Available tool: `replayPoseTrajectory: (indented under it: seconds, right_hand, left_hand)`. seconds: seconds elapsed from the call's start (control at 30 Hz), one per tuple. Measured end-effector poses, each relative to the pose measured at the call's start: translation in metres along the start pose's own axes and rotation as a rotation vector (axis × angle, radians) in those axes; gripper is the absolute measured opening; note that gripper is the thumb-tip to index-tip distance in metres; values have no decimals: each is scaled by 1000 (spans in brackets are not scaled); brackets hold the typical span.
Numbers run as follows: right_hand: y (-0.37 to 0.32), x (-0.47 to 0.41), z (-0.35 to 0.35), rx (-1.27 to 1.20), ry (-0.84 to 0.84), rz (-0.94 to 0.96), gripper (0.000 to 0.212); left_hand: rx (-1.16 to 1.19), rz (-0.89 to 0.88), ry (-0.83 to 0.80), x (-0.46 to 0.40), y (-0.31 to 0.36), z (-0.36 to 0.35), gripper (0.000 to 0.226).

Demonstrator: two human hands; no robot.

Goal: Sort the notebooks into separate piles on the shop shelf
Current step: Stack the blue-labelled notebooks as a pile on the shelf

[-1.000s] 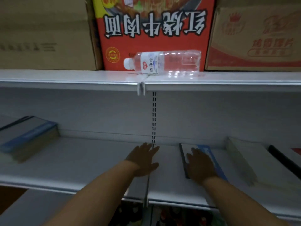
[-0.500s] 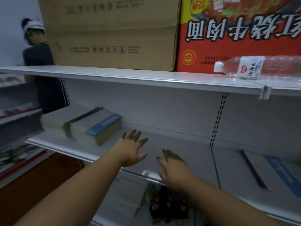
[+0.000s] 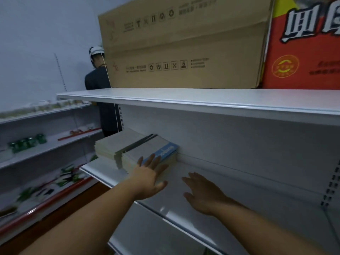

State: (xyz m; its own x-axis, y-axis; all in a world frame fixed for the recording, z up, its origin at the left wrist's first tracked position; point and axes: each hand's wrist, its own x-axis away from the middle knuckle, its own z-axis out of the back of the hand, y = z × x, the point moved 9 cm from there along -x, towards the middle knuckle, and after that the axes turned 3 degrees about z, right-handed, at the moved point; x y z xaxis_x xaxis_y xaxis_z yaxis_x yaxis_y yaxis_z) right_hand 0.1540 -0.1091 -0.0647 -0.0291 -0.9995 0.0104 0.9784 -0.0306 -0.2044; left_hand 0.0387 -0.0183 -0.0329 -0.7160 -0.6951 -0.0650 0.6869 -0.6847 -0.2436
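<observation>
**Q.** What is shown at centre-left of the frame?

**A.** The notebooks (image 3: 141,150): two low piles side by side on the white shelf (image 3: 230,192), the nearer one topped by a cover with a blue band and a dark spine strip, the farther one plain and pale. Both lie flat against the back panel.

**Q.** How do I expect them to handle?

**A.** I judge them to be thin, soft-covered and flexible; one alone would be light and would bend, while a whole pile would be heavy and likely to fan or slide apart, the covers looking smooth. I would take a small batch by its near edge, thumb above and fingers beneath, and support the far side with my other palm.

**Q.** Where are my hands?

**A.** Apart, holding nothing. My left hand (image 3: 150,176), fingers spread and straight, reaches the near corner of the blue-banded pile; the fingertips appear to overlap its edge, though I cannot tell whether they press on it. My right hand (image 3: 201,193) is flat, fingers extended, low over bare shelf at lower centre, well clear of the piles.

**Q.** What surrounds the shelf?

**A.** Above, a brown cardboard box (image 3: 184,46) beside a red carton (image 3: 301,52) at upper right; at left, another person (image 3: 100,80) behind the shelving and further shelves of goods (image 3: 42,144).
</observation>
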Motion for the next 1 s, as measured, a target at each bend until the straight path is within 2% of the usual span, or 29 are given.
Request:
replayPoseTrajectory:
  seconds: [0.17, 0.37, 0.5, 0.63, 0.87, 0.93, 1.0]
  right_hand:
    - [6, -39, -3, -31, 43, 4, 51]
    - [19, -79, -9, -185, 152, -235, 37]
    - [15, -112, -24, -573, 104, -425, 47]
    - [-7, -141, -28, -707, 118, -573, 58]
    - [-23, -154, -27, -835, 125, -717, 42]
    - [-16, -143, -21, -847, 167, -758, 31]
    - [-4, -130, -16, -927, 284, -793, 20]
  left_hand:
    - [9, 54, 3, -19, -36, -2, 69]
    - [-17, 20, -59, -49, -65, -19, 69]
    - [-10, -51, -35, -68, -83, -27, 70]
    - [20, -146, 18, -83, -97, -30, 71]
    - [40, -303, 79, -101, -115, -37, 74]
    - [60, -335, 90, -105, -118, -41, 78]
    - [125, -379, 71, -108, -119, -44, 73]
